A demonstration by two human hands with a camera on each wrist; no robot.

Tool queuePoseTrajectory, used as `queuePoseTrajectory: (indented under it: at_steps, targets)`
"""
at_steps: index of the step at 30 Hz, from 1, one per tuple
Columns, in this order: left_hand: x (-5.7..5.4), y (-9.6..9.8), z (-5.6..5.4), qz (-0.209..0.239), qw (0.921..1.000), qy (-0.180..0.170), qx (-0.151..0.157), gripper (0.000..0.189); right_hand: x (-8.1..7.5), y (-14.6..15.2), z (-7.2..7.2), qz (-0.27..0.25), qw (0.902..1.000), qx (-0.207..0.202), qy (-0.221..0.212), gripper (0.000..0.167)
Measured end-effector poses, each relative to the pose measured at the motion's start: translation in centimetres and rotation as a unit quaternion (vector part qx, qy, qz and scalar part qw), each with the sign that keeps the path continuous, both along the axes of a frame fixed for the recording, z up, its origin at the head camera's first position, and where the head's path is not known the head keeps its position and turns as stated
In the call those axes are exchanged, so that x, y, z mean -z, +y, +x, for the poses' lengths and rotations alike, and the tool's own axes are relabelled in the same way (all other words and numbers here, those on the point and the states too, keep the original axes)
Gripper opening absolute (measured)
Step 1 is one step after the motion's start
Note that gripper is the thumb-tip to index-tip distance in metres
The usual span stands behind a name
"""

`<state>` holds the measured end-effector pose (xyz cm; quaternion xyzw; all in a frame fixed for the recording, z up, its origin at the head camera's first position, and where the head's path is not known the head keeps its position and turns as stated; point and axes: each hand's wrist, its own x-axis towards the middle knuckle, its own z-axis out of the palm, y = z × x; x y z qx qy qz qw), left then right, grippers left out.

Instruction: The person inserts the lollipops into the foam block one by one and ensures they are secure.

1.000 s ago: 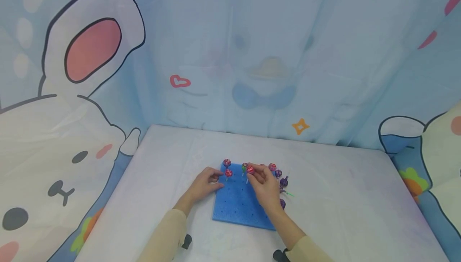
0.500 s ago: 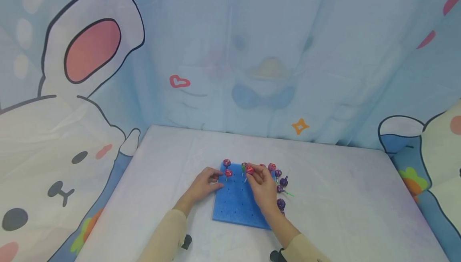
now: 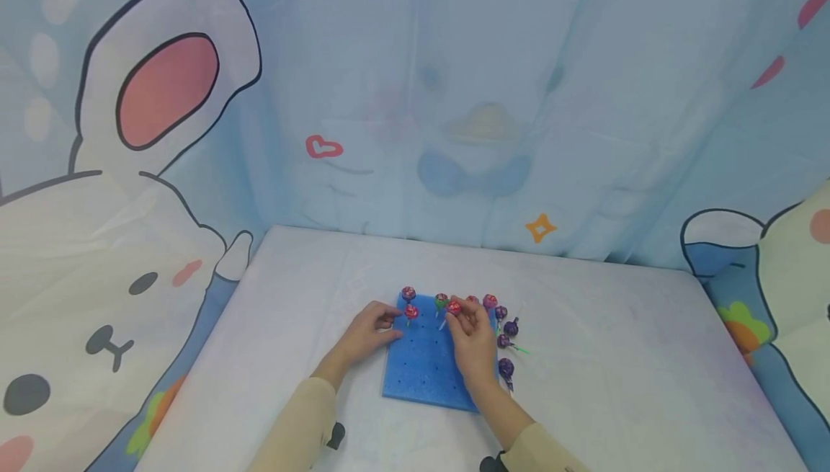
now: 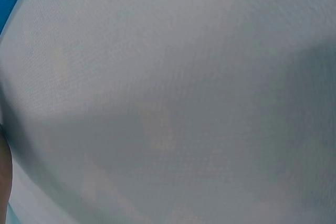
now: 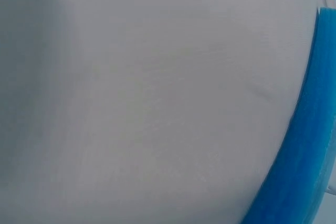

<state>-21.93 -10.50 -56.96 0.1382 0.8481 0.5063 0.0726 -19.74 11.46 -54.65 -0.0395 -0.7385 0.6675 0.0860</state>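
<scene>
In the head view a blue foam board [image 3: 415, 367] with rows of small holes lies on the table. My left hand [image 3: 371, 331] rests its thumb and fingers at the board's upper left edge. A red-wrapped lollipop [image 3: 453, 308] is pinched between the fingertips of my right hand [image 3: 473, 342]. Its white stick slants down to the left over the board; whether the tip sits in a hole is unclear. Two red lollipops, one at the far corner [image 3: 408, 293] and one nearer [image 3: 411, 312], stand by my left fingers. A red-and-green lollipop [image 3: 441, 301] stands just behind the held one.
Along the board's right side are several lollipops, among them a pink-red one [image 3: 490, 301] and purple ones, such as the nearest purple lollipop [image 3: 506, 367]. A white cloth covers the table [image 3: 616, 357]. Wrist views show mostly cloth, with the board's blue edge [image 5: 304, 145].
My right hand has shifted slightly, and the held lollipop now tilts more, its head leaning right. The left hand stays at the board's edge.
</scene>
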Motion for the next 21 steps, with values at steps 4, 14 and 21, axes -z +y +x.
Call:
queuePoseTrajectory:
  at_steps: [4, 14, 21]
  targets:
    - [0.12, 0.03, -0.08, -0.003, 1.0000, -0.003, -0.003, 0.037, 0.28, -0.21, -0.14, 0.000, 1.0000, 0.003, 0.006, 0.032]
    - [0.37, 0.01, -0.16, -0.006, 0.9999, -0.010, -0.005, 0.038, 0.53, -0.50, -0.34, 0.004, 1.0000, 0.006, 0.006, 0.032]
    - [0.39, -0.07, -0.24, -0.007, 1.0000, -0.001, -0.004, 0.038, 0.54, -0.45, -0.14, 0.064, 0.9978, -0.003, -0.015, 0.030]
